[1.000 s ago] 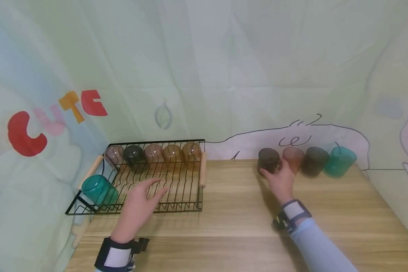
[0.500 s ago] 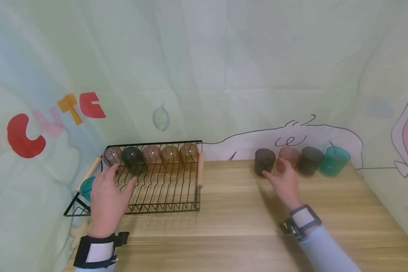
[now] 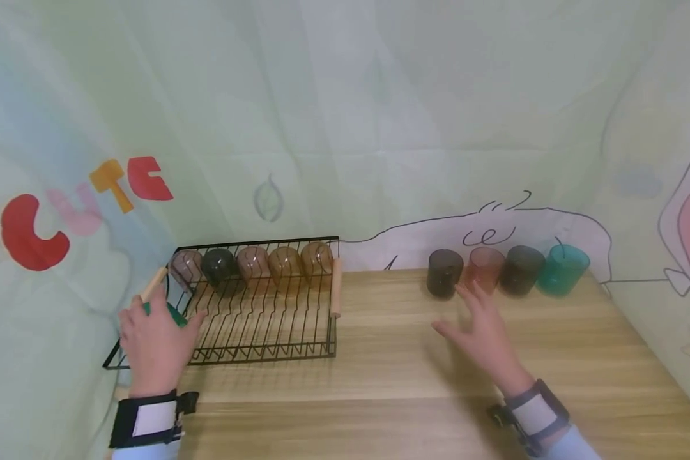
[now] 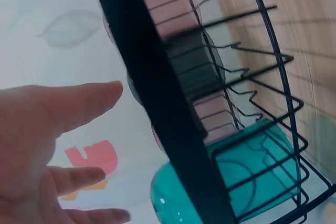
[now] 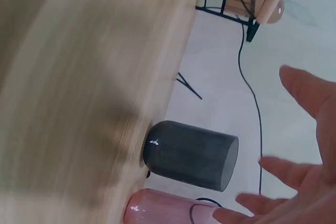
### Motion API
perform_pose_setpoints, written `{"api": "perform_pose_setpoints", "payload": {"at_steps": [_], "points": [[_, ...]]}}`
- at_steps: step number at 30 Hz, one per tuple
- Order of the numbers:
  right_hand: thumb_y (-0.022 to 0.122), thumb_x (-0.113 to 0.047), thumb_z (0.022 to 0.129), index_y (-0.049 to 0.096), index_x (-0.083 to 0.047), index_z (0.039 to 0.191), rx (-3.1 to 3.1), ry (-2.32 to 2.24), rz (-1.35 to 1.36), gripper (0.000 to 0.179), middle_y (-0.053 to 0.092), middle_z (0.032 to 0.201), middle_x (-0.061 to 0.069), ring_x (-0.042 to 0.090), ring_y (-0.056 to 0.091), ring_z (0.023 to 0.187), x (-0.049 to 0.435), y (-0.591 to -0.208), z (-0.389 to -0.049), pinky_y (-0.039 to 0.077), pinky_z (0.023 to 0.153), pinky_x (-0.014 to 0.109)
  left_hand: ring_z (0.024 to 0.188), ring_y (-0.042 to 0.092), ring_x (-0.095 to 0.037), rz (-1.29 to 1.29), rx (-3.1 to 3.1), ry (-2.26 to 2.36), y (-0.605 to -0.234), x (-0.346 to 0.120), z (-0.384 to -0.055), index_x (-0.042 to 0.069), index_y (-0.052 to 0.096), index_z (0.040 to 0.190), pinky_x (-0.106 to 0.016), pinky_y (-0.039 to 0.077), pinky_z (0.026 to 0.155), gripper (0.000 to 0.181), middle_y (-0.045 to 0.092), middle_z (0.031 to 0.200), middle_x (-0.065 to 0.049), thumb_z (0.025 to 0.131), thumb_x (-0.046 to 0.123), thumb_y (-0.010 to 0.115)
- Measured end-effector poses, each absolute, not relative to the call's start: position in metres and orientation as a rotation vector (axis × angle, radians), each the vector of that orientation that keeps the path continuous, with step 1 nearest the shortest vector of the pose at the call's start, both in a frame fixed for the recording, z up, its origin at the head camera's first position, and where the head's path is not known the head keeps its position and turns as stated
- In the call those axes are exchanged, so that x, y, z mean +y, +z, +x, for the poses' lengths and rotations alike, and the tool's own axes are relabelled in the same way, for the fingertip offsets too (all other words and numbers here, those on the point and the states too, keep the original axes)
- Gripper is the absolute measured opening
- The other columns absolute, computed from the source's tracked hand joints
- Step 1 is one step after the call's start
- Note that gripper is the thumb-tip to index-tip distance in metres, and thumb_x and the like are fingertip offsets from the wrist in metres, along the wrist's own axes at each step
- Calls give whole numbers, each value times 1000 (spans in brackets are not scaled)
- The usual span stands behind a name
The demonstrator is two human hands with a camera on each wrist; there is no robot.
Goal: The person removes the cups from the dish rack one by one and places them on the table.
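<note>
Right hand [image 3: 487, 340] backed off black cup [image 3: 443, 273], right of rack [image 3: 336, 294]; left hand [image 3: 154, 350] now near rack's teal cup [image 4: 257, 156]. I see both empty, 4 cups [image 3: 485, 269] unracked.

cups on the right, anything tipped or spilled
Nothing stands out: the left dark cup, pink cup, right dark cup and teal cup stand upright in a row, with no visible spill; fine cracks would be too small to see.
</note>
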State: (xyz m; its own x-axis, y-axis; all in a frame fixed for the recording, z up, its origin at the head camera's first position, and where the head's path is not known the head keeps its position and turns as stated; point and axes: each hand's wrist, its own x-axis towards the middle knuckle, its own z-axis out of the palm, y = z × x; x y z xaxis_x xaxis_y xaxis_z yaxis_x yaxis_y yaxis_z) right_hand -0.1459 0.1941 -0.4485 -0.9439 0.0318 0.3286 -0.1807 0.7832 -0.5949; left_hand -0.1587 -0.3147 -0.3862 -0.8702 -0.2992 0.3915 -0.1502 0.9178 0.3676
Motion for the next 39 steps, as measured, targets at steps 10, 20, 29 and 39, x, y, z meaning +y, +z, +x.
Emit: {"api": "perform_pose_setpoints", "payload": {"at_steps": [10,20,29,39], "points": [[71,-51,76,43,-10,138,-2693,963,227,79,28,146,19,40,31,127,180,-461,-123,28,100,57,124,3,-62,414,-2730,-443,-392,-323,-165,5,21,147,-76,16,89,92,11,140,-40,82,53,63],[68,-55,77,42,-16,139,-2708,977,208,78,26,147,15,38,29,129,175,-467,-118,27,100,58,122,-2,-64,392,-2766,-452,-398,-330,-169,2,20,146,-76,12,91,90,5,140,-42,83,49,64],[69,-53,78,45,-14,137,-2703,980,221,75,28,147,14,36,30,129,173,-465,-117,27,100,56,121,8,-65,387,-2765,-440,-402,-332,-170,-3,29,141,-77,27,80,77,9,139,-42,84,34,66],[67,-54,78,45,-14,137,-2704,997,229,74,29,146,14,34,30,130,171,-464,-115,27,101,55,116,19,-65,347,-2726,-454,-404,-333,-168,-2,36,138,-74,30,82,67,16,137,-42,80,14,66]]}}
